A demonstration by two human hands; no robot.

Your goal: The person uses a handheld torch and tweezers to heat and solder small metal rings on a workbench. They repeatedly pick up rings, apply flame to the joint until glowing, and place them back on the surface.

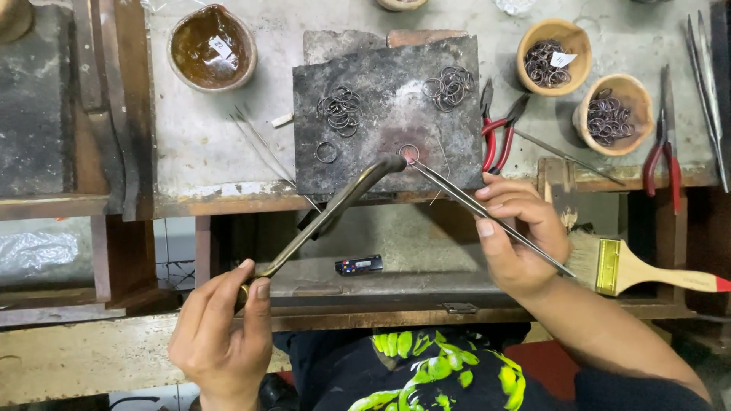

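My left hand (222,327) grips the handle of a long brass torch (335,205) whose nozzle points at a small metal ring (409,153) on the dark soldering block (381,76). The ring glows faintly red. My right hand (518,236) holds long steel tweezers (487,213), their tips touching that ring. Two piles of several rings (340,110) (449,85) lie on the block, and a single ring (327,152) lies at its lower left.
Two wooden bowls (553,55) (613,114) hold more rings. A clay dish of brown liquid (211,47) sits at upper left. Red-handled pliers (499,133) (664,156), a paintbrush (647,270), thin wires (263,148) and a small lighter (359,266) lie around the bench.
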